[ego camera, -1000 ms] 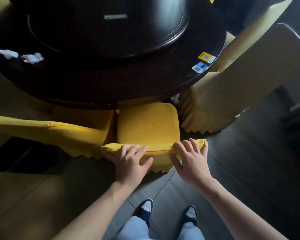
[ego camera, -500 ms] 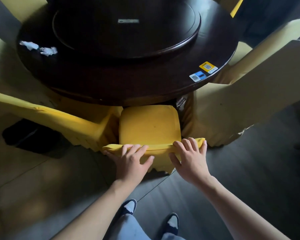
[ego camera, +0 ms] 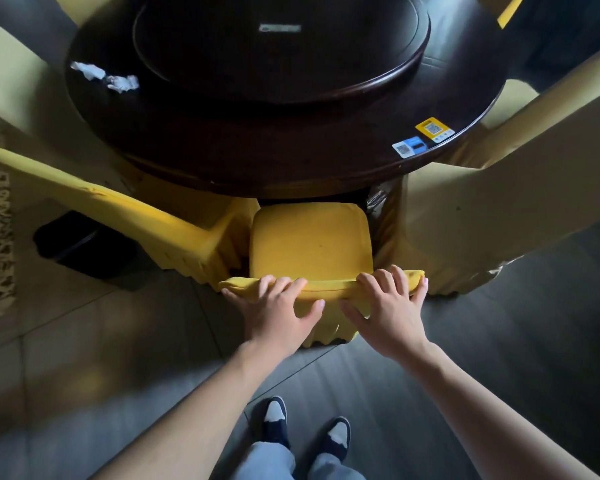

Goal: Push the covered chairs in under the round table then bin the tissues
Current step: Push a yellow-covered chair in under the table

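A yellow-covered chair (ego camera: 310, 244) stands in front of me, its seat partly under the dark round table (ego camera: 291, 150). My left hand (ego camera: 278, 313) and my right hand (ego camera: 387, 310) both grip the top of its backrest, fingers curled over the edge and thumbs behind. Two crumpled white tissues (ego camera: 106, 77) lie on the table's far left part, beside the raised turntable (ego camera: 281, 46).
More yellow-covered chairs flank this one: one on the left (ego camera: 125, 216), one on the right (ego camera: 492, 216). A black bin (ego camera: 80, 247) sits on the floor at the left, behind the left chair. Two sticker labels (ego camera: 423, 136) are on the table's right rim.
The chair has slid forward, so its seat reaches further under the table. Both hands keep their hold on the backrest. My view has shifted, showing more of the table.
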